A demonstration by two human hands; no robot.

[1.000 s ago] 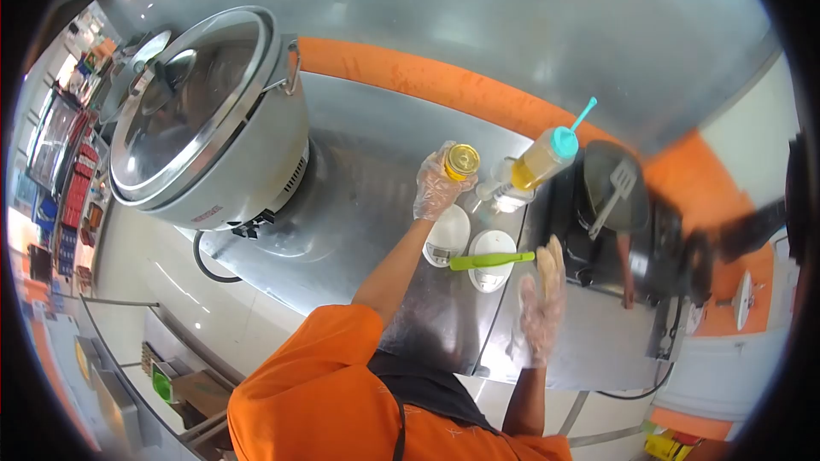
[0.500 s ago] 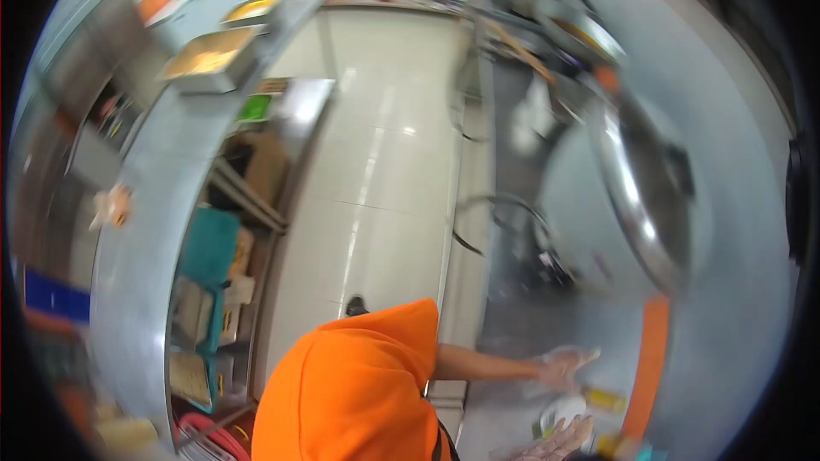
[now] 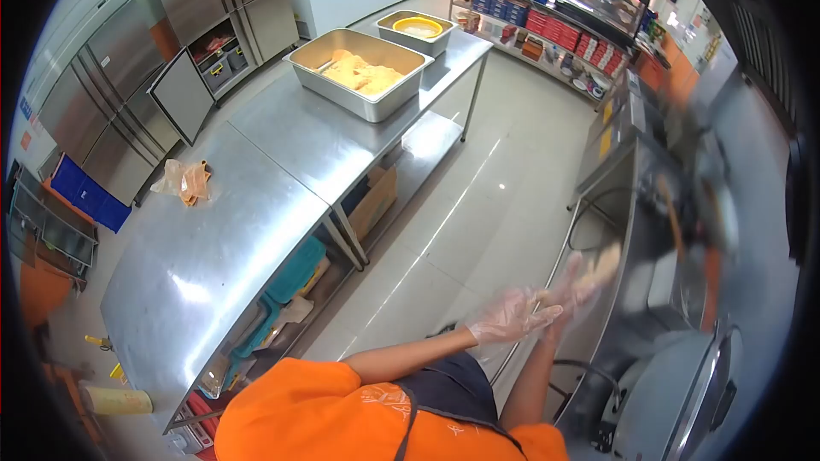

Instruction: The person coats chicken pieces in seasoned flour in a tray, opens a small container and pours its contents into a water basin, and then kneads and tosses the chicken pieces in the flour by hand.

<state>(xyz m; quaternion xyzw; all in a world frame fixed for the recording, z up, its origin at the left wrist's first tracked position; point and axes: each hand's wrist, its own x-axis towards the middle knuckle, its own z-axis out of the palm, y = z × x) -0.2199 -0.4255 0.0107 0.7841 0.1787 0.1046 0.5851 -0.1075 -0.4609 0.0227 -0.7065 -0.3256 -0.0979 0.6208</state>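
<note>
Both of my hands are in clear, loose plastic gloves, raised over the aisle beside the right-hand counter [image 3: 598, 324]. My left hand [image 3: 512, 316] has its fingers stretched toward my right hand, with nothing visible in it. Just beyond it, my right hand [image 3: 585, 277] is smeared by motion. A pale tan shape shows at its far side; I cannot tell whether this is fingers or something held. The two hands overlap in view, and contact between them is unclear.
A steel table [image 3: 231, 222] on the left bears a deep steel pan [image 3: 359, 107] of orange-yellow powder, a smaller pan [image 3: 436, 40] with a yellow-rimmed round item, and a crumpled plastic bag [image 3: 184, 181]. A large lidded pot [image 3: 658, 401] stands at lower right. Shelves [image 3: 547, 38] line the back.
My view has swung left, bringing the steel table and its pans closer. My hands have moved from over the right counter to over the aisle, close together.
</note>
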